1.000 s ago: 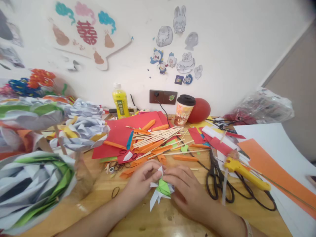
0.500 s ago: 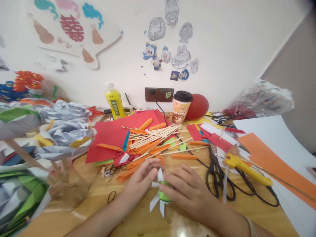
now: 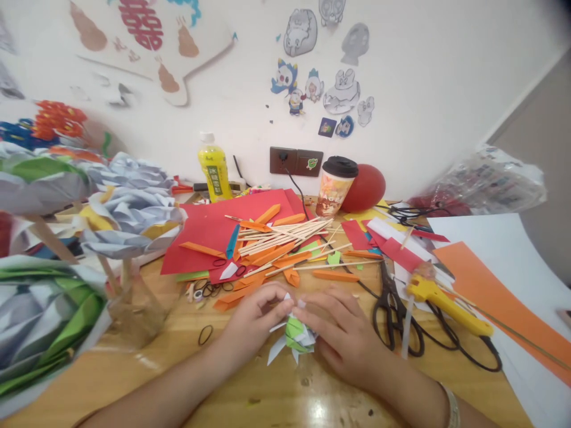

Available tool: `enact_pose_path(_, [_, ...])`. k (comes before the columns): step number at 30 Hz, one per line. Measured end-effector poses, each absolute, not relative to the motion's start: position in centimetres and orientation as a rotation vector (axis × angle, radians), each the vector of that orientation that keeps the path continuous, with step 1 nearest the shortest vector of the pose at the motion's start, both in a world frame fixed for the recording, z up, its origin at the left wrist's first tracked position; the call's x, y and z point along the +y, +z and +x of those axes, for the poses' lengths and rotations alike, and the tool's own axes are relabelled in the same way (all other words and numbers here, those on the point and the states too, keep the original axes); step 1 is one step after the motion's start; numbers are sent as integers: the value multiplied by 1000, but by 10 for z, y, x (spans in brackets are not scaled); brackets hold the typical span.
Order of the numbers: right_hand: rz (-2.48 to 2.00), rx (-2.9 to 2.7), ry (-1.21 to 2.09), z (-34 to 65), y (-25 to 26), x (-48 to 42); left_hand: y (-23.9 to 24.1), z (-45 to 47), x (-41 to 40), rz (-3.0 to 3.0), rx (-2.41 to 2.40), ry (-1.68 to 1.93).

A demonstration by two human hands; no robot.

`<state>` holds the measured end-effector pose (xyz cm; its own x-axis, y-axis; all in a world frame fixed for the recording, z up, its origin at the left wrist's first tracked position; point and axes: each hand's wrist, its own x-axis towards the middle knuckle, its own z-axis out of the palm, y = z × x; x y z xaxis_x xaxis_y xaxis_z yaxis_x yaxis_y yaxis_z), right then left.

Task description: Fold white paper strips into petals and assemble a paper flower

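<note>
Between my hands, low over the wooden table, is a small folded paper flower (image 3: 295,334), green in the middle with white pointed petals sticking out. My left hand (image 3: 263,310) pinches a white petal at its far left side, thumb against the curled fingers. My right hand (image 3: 341,327) is bent around the flower's right side, with thumb and fingertips on another petal near the top. Parts of the flower are hidden behind the right fingers.
Behind lie wooden sticks (image 3: 285,238), orange folded strips (image 3: 335,276) and red paper (image 3: 200,220). Black scissors (image 3: 392,309) and a yellow glue gun (image 3: 450,304) lie at right. Large paper flowers (image 3: 134,217) stand left. A bottle (image 3: 214,169) and lidded cup (image 3: 335,187) stand at the back.
Both hands have closed in on the flower; the left fingers now pinch a petal and the right fingertips have moved up to the top. The flower has turned, and the view has shifted slightly.
</note>
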<state>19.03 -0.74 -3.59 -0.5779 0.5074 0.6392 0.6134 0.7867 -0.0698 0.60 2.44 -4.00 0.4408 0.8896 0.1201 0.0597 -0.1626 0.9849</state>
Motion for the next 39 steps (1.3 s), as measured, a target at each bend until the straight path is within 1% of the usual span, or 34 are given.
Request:
enact_pose_path(5, [-799, -2290, -87, 187, -37, -11, -38, 6, 20, 1642, 968, 1007])
enact_pose_path(13, [-894, -2323, -234, 183, -37, -14, -37, 3, 19, 1671, 928, 1115])
enact_pose_path(16, [-832, -2288, -296, 183, -38, -12, -40, 4, 21, 1557, 874, 1069])
enact_pose_path(19, [-747, -2306, -316, 185, -38, -10, -41, 4, 25, 1394, 900, 947])
enact_pose_path(22, [-765, -2338, -308, 187, -37, -9, -41, 4, 30, 1398, 892, 847])
enact_pose_path(28, [-813, -2301, -333, 185, -35, -8, -46, 3, 32, 1467, 785, 899])
enact_pose_path(33, [-820, -2266, -288, 185, -36, -7, -48, 4, 28, 1561, 768, 939])
enact_pose_path(39, [-828, -2285, -291, 186, -34, -8, -43, 5, 27, 1538, 765, 869])
